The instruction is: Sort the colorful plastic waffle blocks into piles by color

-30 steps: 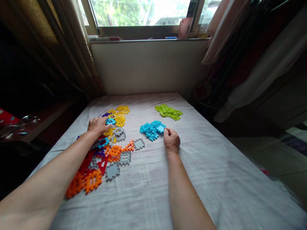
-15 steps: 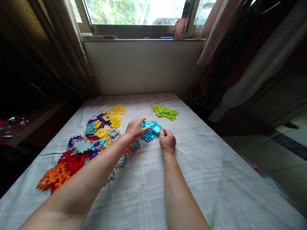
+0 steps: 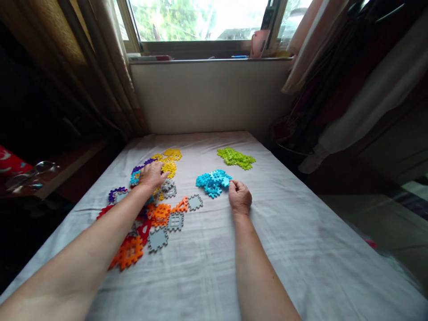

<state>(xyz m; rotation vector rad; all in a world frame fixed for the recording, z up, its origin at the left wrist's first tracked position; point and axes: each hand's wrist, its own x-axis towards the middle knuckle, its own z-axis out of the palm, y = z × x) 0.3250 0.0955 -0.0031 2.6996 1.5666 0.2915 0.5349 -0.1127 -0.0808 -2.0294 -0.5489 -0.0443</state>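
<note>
Flat plastic waffle tiles lie on a white sheet (image 3: 207,249). My left hand (image 3: 152,174) rests palm down on the mixed pile (image 3: 157,209) of yellow, purple, grey, orange and red tiles, fingers lying over the yellow tiles (image 3: 169,162). A small heap of light blue tiles (image 3: 212,182) sits in the middle. My right hand (image 3: 240,197) lies curled just right of that heap, fingertips touching its edge. A heap of green tiles (image 3: 236,157) lies farther back to the right.
A low wall (image 3: 207,96) and window sill with a pink cup (image 3: 258,43) stand behind the bed. Curtains (image 3: 103,67) hang at both sides. The bed's right edge drops to the floor (image 3: 384,214). A dark side table (image 3: 50,174) stands left.
My left hand went from the mixed pile over to the blue heap and has come back to the mixed pile. The right hand has stayed beside the blue tiles.
</note>
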